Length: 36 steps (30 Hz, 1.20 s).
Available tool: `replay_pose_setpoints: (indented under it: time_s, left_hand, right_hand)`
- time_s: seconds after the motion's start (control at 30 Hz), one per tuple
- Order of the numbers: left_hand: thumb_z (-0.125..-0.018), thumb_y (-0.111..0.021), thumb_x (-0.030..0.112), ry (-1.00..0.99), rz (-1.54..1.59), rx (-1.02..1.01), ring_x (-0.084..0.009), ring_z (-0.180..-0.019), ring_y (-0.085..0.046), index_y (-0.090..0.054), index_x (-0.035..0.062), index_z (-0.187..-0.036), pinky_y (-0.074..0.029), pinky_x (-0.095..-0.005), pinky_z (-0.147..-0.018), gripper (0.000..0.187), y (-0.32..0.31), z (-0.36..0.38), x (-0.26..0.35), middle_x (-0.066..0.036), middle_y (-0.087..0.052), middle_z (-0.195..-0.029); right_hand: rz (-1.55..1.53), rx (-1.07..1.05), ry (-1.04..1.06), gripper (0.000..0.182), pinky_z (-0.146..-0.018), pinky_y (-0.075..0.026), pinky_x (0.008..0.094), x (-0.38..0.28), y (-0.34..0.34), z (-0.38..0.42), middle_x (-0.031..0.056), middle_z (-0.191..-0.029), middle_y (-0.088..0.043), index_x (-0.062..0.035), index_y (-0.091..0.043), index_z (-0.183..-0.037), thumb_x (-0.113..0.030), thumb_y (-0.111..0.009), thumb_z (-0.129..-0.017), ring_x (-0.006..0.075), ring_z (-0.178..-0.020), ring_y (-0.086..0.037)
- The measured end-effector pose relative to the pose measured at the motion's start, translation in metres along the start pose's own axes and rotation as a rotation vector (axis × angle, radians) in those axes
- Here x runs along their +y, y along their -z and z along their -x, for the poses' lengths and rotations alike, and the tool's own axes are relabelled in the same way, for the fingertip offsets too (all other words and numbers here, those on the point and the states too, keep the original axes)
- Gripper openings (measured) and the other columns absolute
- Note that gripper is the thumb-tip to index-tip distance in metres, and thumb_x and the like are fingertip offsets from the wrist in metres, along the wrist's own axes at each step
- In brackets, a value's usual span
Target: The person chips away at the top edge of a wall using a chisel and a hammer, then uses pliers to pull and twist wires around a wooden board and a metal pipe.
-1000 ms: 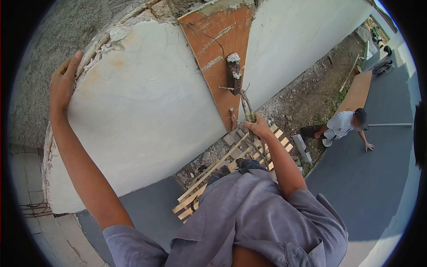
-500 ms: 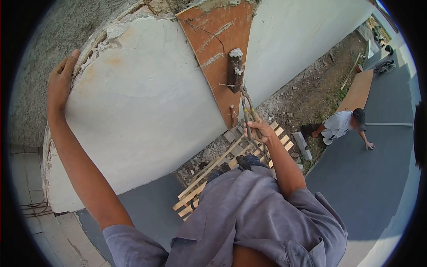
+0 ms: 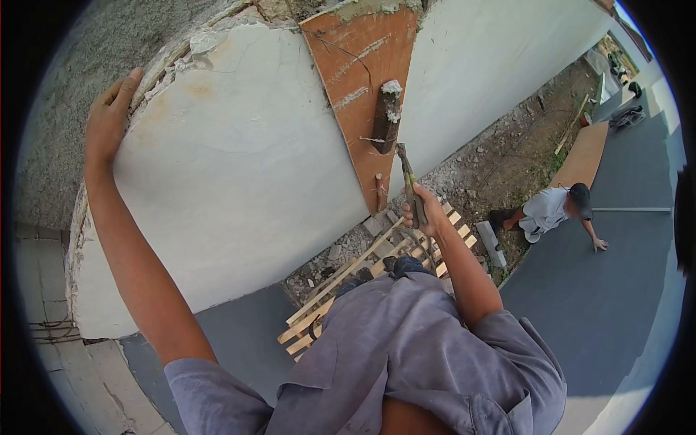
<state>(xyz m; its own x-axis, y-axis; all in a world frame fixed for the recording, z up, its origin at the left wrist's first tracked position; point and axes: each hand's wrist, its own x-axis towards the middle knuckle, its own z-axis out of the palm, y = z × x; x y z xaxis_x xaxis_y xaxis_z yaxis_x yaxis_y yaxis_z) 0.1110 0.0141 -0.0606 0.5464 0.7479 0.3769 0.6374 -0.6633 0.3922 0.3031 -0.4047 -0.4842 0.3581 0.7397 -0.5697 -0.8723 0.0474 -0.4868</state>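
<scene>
My right hand (image 3: 426, 210) is closed round a pair of long-handled pincers (image 3: 407, 168), their handles close together. The jaws point up, near the lower end of a short dark wooden block (image 3: 386, 119). That block is fixed against a tapered reddish-brown board (image 3: 355, 80), with a bit of wire sticking out beside it. Below it, a rusty peg (image 3: 380, 190) also has wire on it. My left hand (image 3: 112, 119) rests on the broken top edge of the white wall (image 3: 232, 145), thumb stretched along the edge; some of its fingers are partly hidden.
My feet stand on a slatted wooden pallet (image 3: 304, 335). Rubble and soil (image 3: 493, 170) run along the wall's foot. A pale block (image 3: 491, 244) lies right of the pallet. A co-worker (image 3: 547, 210) bends over the grey surface (image 3: 580, 304), one hand on it.
The pincers' handles have come together from a spread position, and their jaws have turned slightly. My view has shifted a little; my left hand stays on the wall edge.
</scene>
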Motion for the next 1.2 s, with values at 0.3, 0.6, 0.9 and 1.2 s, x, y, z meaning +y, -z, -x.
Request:
replay_pose_setpoints:
  time_s: [0.3,0.6,0.9,1.2]
  left_hand:
    - [-0.082,-0.060,0.066,0.020,0.031,-0.051,-0.0272,-0.107,-0.063,-0.069,0.0057,-0.120,-0.044,-0.0368,-0.099,0.072,0.002,-0.003,-0.002,-0.018,-0.068,-0.114]
    - [-0.083,-0.061,0.065,0.004,0.010,0.008,-0.0264,-0.107,-0.063,-0.069,0.0062,-0.120,-0.044,-0.0364,-0.098,0.070,0.000,-0.002,-0.002,-0.017,-0.068,-0.115]
    - [-0.081,-0.063,0.065,0.000,0.028,0.004,-0.0271,-0.109,-0.063,-0.069,0.0067,-0.120,-0.044,-0.0360,-0.099,0.070,0.000,-0.004,-0.006,-0.017,-0.067,-0.117]
    - [-0.081,-0.062,0.066,0.055,0.081,-0.041,-0.0265,-0.103,-0.065,-0.071,0.0070,-0.118,-0.045,-0.0368,-0.097,0.070,-0.001,-0.006,-0.008,-0.018,-0.069,-0.111]
  right_hand:
    - [1.783,0.759,0.430,0.043,-0.063,-0.054,0.0408,-0.011,0.005,-0.013,0.0081,-0.078,-0.068,-0.0051,-0.055,-0.100,-0.030,-0.080,-0.075,0.0269,-0.078,-0.070]
    - [0.161,-0.146,0.085,0.019,-0.066,-0.053,0.0474,-0.002,0.018,-0.016,0.0154,-0.090,-0.064,-0.0040,-0.049,-0.102,-0.005,-0.065,-0.090,0.0254,-0.080,-0.065]
    - [1.414,0.880,0.838,0.040,-0.081,-0.048,0.0464,0.028,0.011,-0.030,0.0236,-0.090,-0.059,0.0018,-0.045,-0.105,-0.023,-0.067,-0.083,0.0389,-0.086,-0.061]
    - [0.494,0.092,0.030,0.035,-0.060,-0.053,0.0353,-0.013,-0.014,0.004,0.0044,-0.079,-0.060,-0.0077,-0.053,-0.098,-0.030,-0.075,-0.083,0.0170,-0.073,-0.065]
